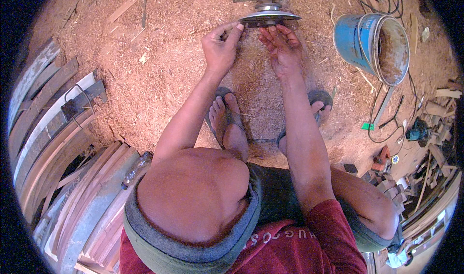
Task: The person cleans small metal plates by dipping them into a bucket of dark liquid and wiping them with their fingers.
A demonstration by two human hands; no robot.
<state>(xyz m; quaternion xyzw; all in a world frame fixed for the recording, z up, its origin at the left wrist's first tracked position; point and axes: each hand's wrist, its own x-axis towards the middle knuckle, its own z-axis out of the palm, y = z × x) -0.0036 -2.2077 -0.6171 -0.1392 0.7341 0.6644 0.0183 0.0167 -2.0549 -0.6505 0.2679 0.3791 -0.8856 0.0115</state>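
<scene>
The floor (pixel 164 80), strewn with wood shavings, spreads under everything. At the left, curved boards (pixel 96 196) stand in rows, and at the far right a blue bucket (pixel 350 44) lies tipped, its mouth toward the right.

The disc (pixel 270 17) is at the far middle, seen nearly edge-on, its dark face toward the person and a metal spindle (pixel 268 4) behind it. The left hand (pixel 221 49) has thumb and fingers drawn together on the disc's left end. The right hand (pixel 285 56) is turned palm up, fingers curled, their tips at the small centre piece (pixel 271 23) on the near face; whether they grasp it or merely touch it, I cannot tell.

For good work here, the left grip should steady the rim so that the disc cannot swing while the right fingertips handle the centre. Pressure is best even and square to the face, since a sideways push could tilt the disc. Fingers should stay off any sharp edge, and the spindle should be unable to start.
</scene>
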